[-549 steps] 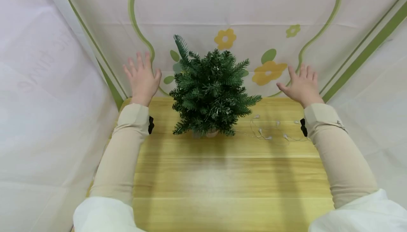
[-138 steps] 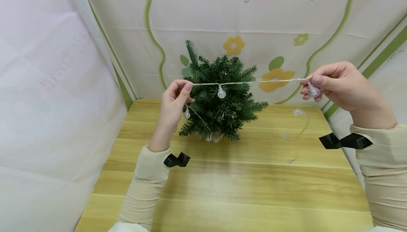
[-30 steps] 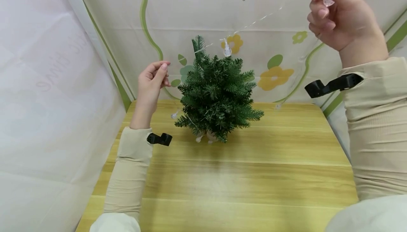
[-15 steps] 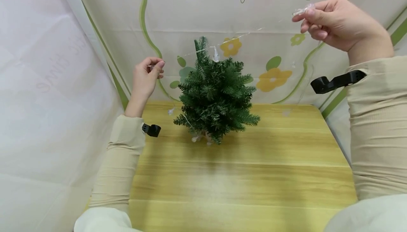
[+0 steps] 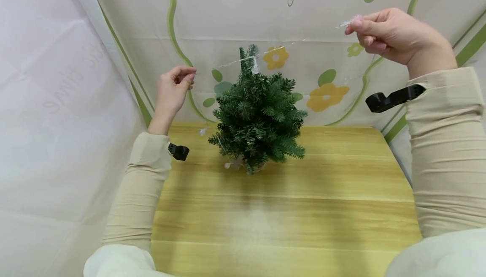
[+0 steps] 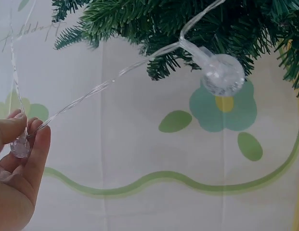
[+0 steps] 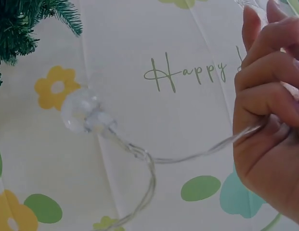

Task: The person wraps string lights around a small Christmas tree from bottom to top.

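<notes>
A small green artificial Christmas tree (image 5: 262, 116) stands on the wooden table. My left hand (image 5: 172, 93) is left of it and pinches a clear string of fairy lights between thumb and fingers, right by a round bulb (image 6: 20, 147). At upper right my right hand (image 5: 396, 38) pinches the same string by another clear bulb (image 5: 355, 20). Between the hands the wire runs across the treetop, where one bulb (image 5: 255, 66) hangs against the upper branches. Further bulbs trail low at the tree's left side. In the right wrist view a large bulb (image 7: 82, 110) dangles on wire from the hand.
Behind the tree rises a pale printed cloth (image 5: 235, 19) with flowers and wavy green lines. Another cloth wall (image 5: 60, 142) closes off the left. The table (image 5: 284, 218) extends in front of the tree. Black camera mounts (image 5: 395, 99) stick out at both wrists.
Long before, both hands were spread and empty, the lights on the table. Over the last second my right hand lowered, my left drew slightly left, and the middle bulb shifted left onto the treetop.
</notes>
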Motion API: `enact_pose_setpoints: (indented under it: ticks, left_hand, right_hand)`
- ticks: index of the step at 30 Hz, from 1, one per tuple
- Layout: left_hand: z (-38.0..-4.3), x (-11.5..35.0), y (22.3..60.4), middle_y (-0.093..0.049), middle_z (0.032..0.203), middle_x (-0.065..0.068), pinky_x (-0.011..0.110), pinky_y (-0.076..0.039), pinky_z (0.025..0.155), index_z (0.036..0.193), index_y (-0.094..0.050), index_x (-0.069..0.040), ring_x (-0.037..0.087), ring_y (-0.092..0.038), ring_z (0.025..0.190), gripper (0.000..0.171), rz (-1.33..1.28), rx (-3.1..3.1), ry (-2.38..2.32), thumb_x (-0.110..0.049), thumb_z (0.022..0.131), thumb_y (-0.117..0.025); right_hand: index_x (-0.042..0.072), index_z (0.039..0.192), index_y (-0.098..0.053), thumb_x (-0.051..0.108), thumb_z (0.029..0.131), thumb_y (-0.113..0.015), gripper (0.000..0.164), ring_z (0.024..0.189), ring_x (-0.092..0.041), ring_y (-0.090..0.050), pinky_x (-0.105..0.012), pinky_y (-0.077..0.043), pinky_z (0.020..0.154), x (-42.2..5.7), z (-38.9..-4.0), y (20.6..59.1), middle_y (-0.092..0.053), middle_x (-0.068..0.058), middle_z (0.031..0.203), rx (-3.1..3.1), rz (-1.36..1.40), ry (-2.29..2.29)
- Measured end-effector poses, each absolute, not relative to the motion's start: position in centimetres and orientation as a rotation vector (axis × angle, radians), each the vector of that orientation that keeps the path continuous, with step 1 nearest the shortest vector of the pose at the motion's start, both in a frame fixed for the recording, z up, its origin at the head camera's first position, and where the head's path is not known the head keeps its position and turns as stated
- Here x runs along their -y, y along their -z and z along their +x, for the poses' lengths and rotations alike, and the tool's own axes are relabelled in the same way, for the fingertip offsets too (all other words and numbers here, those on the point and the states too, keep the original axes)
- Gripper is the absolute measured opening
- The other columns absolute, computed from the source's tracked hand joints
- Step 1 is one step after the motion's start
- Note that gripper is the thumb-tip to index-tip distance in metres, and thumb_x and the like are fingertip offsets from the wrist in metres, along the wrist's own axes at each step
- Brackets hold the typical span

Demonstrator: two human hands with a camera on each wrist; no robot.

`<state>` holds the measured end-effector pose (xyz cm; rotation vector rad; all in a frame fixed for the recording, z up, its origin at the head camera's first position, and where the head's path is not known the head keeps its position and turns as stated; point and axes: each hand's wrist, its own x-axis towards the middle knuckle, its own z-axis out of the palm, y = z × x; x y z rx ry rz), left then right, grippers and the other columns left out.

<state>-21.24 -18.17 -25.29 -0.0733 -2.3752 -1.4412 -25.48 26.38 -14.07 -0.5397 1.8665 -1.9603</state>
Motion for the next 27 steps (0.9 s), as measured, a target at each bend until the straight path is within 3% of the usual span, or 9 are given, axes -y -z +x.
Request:
enact_pose_setpoints:
  ticks: [3,7,12,18,22,27]
  left_hand:
    - [-21.4,18.4,25.3,-0.066,0.111,0.007,0.016,-0.052,0.075,0.109,-0.065,-0.002,0.000,-0.057,0.080,0.018,-0.097,2.406,1.427,-0.007,0.097,-0.053]
    - [-21.7,18.7,25.3,-0.063,0.120,0.011,0.019,-0.052,0.080,0.103,-0.068,0.000,0.004,-0.057,0.088,0.024,-0.173,2.456,1.342,0.003,0.095,-0.045]
    - [-22.0,18.7,25.6,-0.060,0.123,0.011,0.017,-0.046,0.075,0.114,-0.069,-0.007,0.013,-0.054,0.092,0.030,-0.220,2.509,1.181,-0.002,0.099,-0.043]
    - [-22.3,18.6,25.8,-0.060,0.123,0.010,0.012,-0.046,0.070,0.123,-0.065,-0.009,0.001,-0.050,0.080,0.030,-0.194,2.450,1.250,-0.007,0.101,-0.045]
    - [-22.4,18.5,25.7,-0.059,0.124,0.011,0.015,-0.048,0.073,0.126,-0.063,-0.010,-0.003,-0.051,0.076,0.031,-0.161,2.418,1.334,-0.011,0.102,-0.043]
    - [-22.7,18.4,25.8,-0.058,0.127,0.009,0.024,-0.051,0.077,0.129,-0.060,-0.011,-0.003,-0.052,0.075,0.033,-0.108,2.388,1.417,-0.018,0.103,-0.041]
  right_hand:
    - [-0.005,0.096,-0.069,0.005,0.101,-0.043,0.028,0.050,-0.014,-0.011,-0.025,-0.005,0.047,-26.2,-25.5,14.2,-0.044,-0.002,0.052,-1.840,-0.569,1.988]
    - [-0.005,0.087,-0.068,0.009,0.102,-0.043,0.032,0.051,-0.013,-0.011,-0.024,-0.002,0.047,-26.0,-25.5,14.2,-0.044,-0.002,0.051,-1.785,-0.522,2.039]
    - [-0.008,0.073,-0.065,0.013,0.100,-0.047,0.038,0.050,-0.012,-0.016,-0.021,-0.006,0.047,-25.8,-25.7,14.1,-0.052,-0.004,0.051,-1.684,-0.368,2.141]
    - [-0.012,0.078,-0.067,0.008,0.100,-0.046,0.037,0.049,-0.013,-0.023,-0.020,-0.012,0.046,-25.7,-25.9,14.1,-0.054,-0.009,0.053,-1.546,-0.395,2.259]
    - [-0.014,0.094,-0.068,0.002,0.100,-0.041,0.032,0.051,-0.014,-0.035,-0.019,-0.028,0.046,-25.1,-25.9,14.6,-0.059,-0.009,0.060,-1.484,-0.594,2.341]
    - [-0.015,0.096,-0.064,0.014,0.102,-0.040,0.038,0.053,-0.022,-0.055,-0.029,-0.049,0.053,-25.3,-26.7,14.8,-0.063,-0.017,0.065,-1.173,-0.509,2.413]
